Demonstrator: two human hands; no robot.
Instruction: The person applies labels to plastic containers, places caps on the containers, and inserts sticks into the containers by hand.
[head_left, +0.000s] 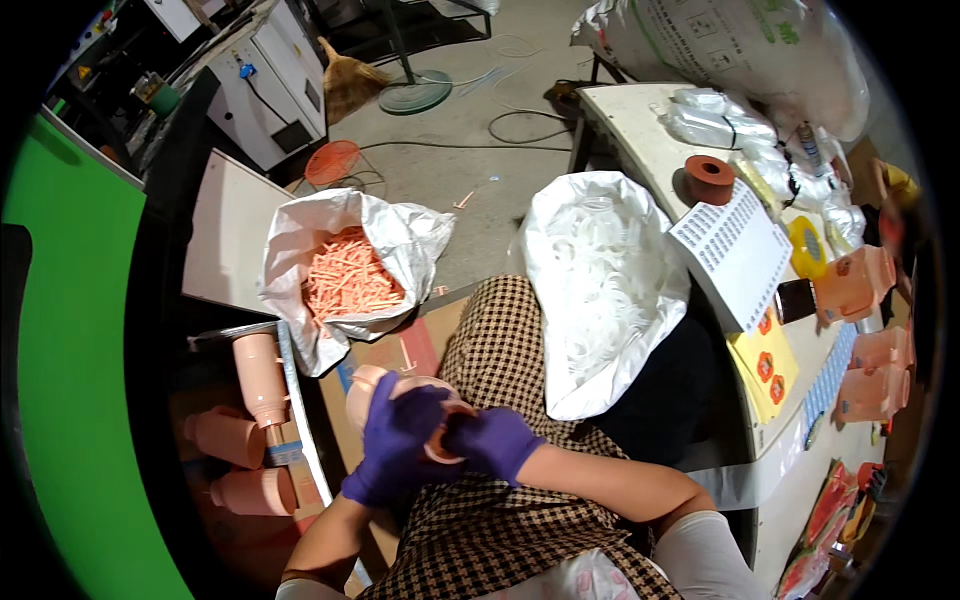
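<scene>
Both hands meet over the lap, a pink container between them. Left hand, purple-gloved, is curled round the container from the near left, its body emerging at the far left of the glove. Right hand, same glove, sits just to the right, fingers bent at what looks like the open end; whether they grip the rim or reach inside is hidden.

Key relation: container's long axis appears to slant from far left to near right, open end toward the right hand. That hand is the nearer to the opening; left hand has the body. Judgement: the right hand's work depends on that end facing it.

Around: three similar pink pieces lie to the left. Far left of the hands, a white sack of pink strips; far right, another white sack of clear rings, beside the desk.
</scene>
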